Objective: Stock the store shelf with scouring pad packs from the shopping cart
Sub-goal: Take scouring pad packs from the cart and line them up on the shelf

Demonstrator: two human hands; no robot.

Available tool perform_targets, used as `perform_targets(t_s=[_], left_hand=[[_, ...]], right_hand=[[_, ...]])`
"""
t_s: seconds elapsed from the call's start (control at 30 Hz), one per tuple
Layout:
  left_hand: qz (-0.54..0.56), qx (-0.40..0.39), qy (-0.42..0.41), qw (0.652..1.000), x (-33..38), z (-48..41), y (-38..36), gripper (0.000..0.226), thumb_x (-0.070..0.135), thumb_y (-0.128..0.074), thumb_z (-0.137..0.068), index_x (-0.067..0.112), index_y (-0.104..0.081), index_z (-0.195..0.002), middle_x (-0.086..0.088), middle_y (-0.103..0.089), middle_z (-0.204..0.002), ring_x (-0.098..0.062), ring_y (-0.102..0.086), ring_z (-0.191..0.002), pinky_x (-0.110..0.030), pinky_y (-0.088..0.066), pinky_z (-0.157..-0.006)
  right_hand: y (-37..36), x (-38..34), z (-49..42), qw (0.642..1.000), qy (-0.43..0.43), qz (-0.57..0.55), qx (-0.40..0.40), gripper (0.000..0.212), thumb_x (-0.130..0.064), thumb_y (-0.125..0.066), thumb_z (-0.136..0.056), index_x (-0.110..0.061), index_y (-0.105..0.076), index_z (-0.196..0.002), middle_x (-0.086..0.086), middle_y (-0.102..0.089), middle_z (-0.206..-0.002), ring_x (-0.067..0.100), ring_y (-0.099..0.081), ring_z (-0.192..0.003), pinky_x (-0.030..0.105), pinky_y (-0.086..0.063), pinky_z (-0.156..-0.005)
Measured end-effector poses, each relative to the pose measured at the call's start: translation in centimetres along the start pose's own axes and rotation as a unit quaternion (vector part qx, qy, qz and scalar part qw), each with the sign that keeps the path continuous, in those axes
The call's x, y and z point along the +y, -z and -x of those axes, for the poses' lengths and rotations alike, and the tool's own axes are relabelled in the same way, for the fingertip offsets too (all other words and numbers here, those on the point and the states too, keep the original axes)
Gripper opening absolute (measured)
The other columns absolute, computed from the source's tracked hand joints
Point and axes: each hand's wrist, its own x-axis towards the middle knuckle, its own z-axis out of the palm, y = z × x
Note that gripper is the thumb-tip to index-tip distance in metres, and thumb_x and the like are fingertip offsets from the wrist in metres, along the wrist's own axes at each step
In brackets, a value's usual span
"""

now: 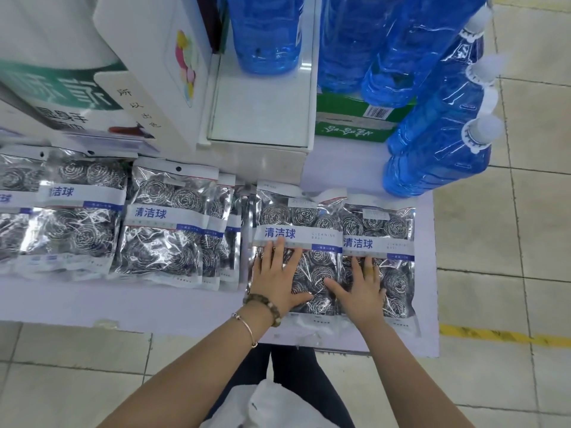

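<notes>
With fingers spread flat, the left pack [298,239] is pressed by the left hand [279,278] and the right pack [378,239] — at its 3 o'clock on the shelf [123,299] — by the right hand [361,290]; pulled too fast, both could be slid off.

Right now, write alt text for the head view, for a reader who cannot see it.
Seen from above, a person's left grip presses flat on one scouring pad pack and the right grip on the neighbouring pack, side by side on a pale shelf. More packs line the shelf to the left; blue bottles sit behind.
</notes>
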Motion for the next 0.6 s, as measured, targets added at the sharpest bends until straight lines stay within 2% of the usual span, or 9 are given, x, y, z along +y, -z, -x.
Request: perform_targets(t_s=[0.17, 0.3, 0.4, 0.47, 0.53, 0.6], left_hand=[[-0.012, 0.001, -0.013, 1.0, -0.4, 0.2, 0.7, 0.093, 0.067, -0.049, -0.078, 0.037, 0.011, -0.143, 0.001, 0.026, -0.151, -0.025, 0.018, -0.14, -0.048, -0.003, -0.112], [0.015, -0.006, -0.015, 1.0, -0.8, 0.4, 1.8, 0.075, 0.049, -0.051, -0.087, 0.033, -0.007, -0.145, 0.003, 0.013, -0.154, -0.022, 0.006, -0.142, -0.05, -0.015, -0.114], [0.136, 0.032, 0.0, 0.99, -0.7, 2.0, 3.0, 0.054, 0.034, -0.052, -0.089, 0.028, -0.032, -0.139, 0.001, -0.016, -0.153, -0.019, -0.029, -0.134, -0.04, -0.031, -0.11], [0.231, 0.08, 0.032, 0.969, -1.1, 3.8, 3.5, 0.044, 0.029, -0.053, -0.09, 0.026, -0.043, -0.132, 0.003, -0.035, -0.144, -0.013, -0.05, -0.112, -0.024, -0.045, -0.092], [0.287, 0.119, 0.065, 0.948, -1.9, 5.7, 3.7, 0.039, 0.03, -0.055, -0.089, 0.026, -0.049, -0.127, 0.005, -0.047, -0.132, -0.008, -0.054, -0.096, -0.016, -0.046, -0.077], [0.344, 0.147, 0.097, 0.922, -3.0, 7.7, 3.6, 0.036, 0.029, -0.058, -0.088, 0.025, -0.053, -0.123, 0.004, -0.052, -0.125, -0.008, -0.053, -0.101, -0.022, -0.048, -0.081]], right_hand=[[0.7, -0.2, -0.1, 1.0, -0.001, -0.001, -0.011, 0.097, -0.076, -0.045, -0.076, -0.026, -0.009, -0.151, 0.002, 0.009, -0.159, 0.027, 0.003, -0.146, 0.058, -0.011, -0.114], [1.3, -1.4, 0.6, 0.999, 0.027, -0.035, 0.024, 0.088, -0.062, -0.058, -0.08, -0.025, -0.019, -0.149, 0.007, -0.01, -0.159, 0.029, -0.015, -0.144, 0.054, -0.026, -0.112], [1.8, -2.6, 1.7, 0.992, 0.099, -0.008, 0.079, 0.075, -0.044, -0.061, -0.086, -0.02, -0.025, -0.148, 0.01, -0.021, -0.156, 0.03, -0.023, -0.141, 0.05, -0.029, -0.111], [2.1, -3.5, 2.6, 0.986, 0.147, 0.006, 0.081, 0.07, -0.036, -0.058, -0.089, -0.017, -0.025, -0.148, 0.01, -0.023, -0.155, 0.029, -0.022, -0.142, 0.046, -0.025, -0.114], [2.4, -4.7, 3.5, 0.978, 0.196, 0.009, 0.077, 0.068, -0.034, -0.058, -0.09, -0.016, -0.026, -0.148, 0.01, -0.025, -0.155, 0.028, -0.021, -0.142, 0.043, -0.021, -0.115], [2.7, -6.1, 4.5, 0.97, 0.236, -0.012, 0.056, 0.067, -0.034, -0.058, -0.091, -0.017, -0.027, -0.148, 0.009, -0.03, -0.152, 0.027, -0.027, -0.139, 0.042, -0.026, -0.113]])
